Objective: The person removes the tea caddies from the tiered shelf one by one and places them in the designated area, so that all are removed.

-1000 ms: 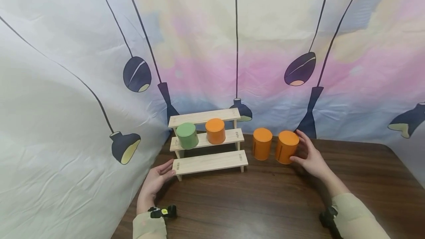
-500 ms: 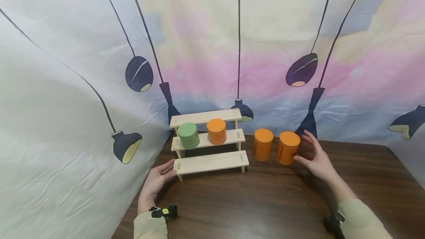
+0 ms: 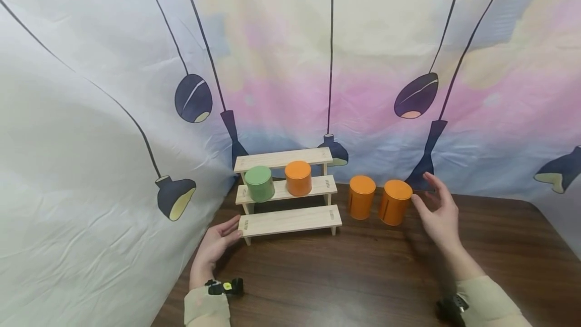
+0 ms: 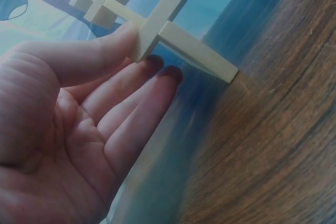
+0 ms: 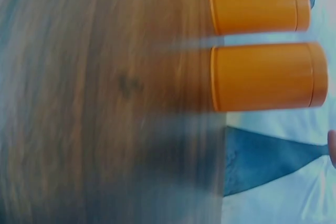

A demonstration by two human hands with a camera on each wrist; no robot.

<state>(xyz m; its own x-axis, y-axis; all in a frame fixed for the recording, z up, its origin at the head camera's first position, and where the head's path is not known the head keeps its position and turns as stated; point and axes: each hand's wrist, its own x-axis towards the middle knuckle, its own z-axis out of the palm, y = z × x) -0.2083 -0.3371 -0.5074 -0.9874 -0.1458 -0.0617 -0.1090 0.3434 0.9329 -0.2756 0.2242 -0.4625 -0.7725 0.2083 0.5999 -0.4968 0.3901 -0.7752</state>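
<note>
A three-tier wooden step shelf [image 3: 290, 220] stands on the brown table. At the left end of its lowest plank, my left hand [image 3: 215, 247] grips the corner; in the left wrist view the thumb [image 4: 113, 51] lies against the plank end, with fingertips below it. The middle plank carries a short green tin [image 3: 259, 185] and a short orange tin [image 3: 298, 179]. Right of the shelf stand two taller orange tins, a left one [image 3: 361, 199] and a right one [image 3: 396, 204]. My right hand [image 3: 440, 218], thumb and fingers spread, holds nothing just beside the right tin.
Behind the table [image 3: 345, 276] hangs a cloth backdrop [image 3: 363, 64] printed with dark lamps, meeting the table's back edge. A pale cloth wall [image 3: 91, 165] closes off the left side. Dark wrist cameras sit on both wrists.
My right hand has let go of the right tall orange tin and drawn a little to the right. The left hand stays at the shelf's end. The view has shifted slightly.
</note>
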